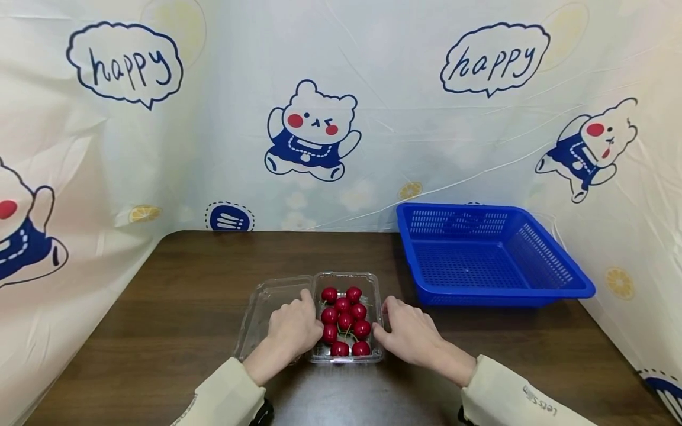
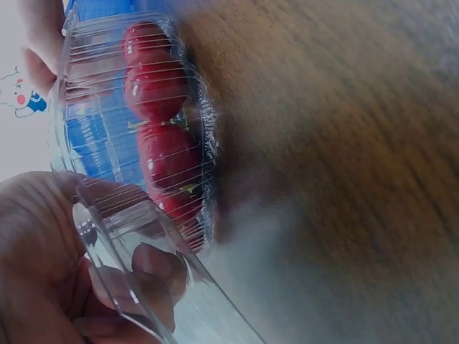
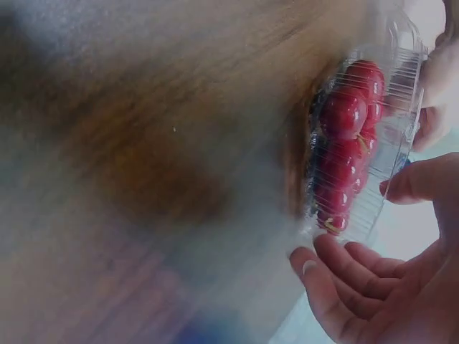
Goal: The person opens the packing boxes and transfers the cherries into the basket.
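From the head view we get the whole arrangement: the container (image 1: 346, 359) at the lower centre of the frame, its lid (image 1: 259, 310) folded out to the left, red cherries (image 1: 345, 320) filling the tray, and the blue basket (image 1: 471, 299) at the right. The wrist views give us what that one hides: the ribbed side walls, the cherries piled behind them, and the fingers below the rim.

Our left hand (image 1: 293, 325) reaches in from the lower left, back upward, its forefinger directed up the frame. The left wrist view shows its fingers bent behind the clear plastic, gripping the container along the lid side. Our right hand (image 1: 412, 331) slants in from the lower right; in the right wrist view its thumb lies at the rim and its lightly bent fingers reach the base, holding the side wall.

The tray's long axis runs up and down the head frame, the lid spreading leftward beside it. The container rests on the brown table (image 1: 160, 319), to the lower left of the basket.
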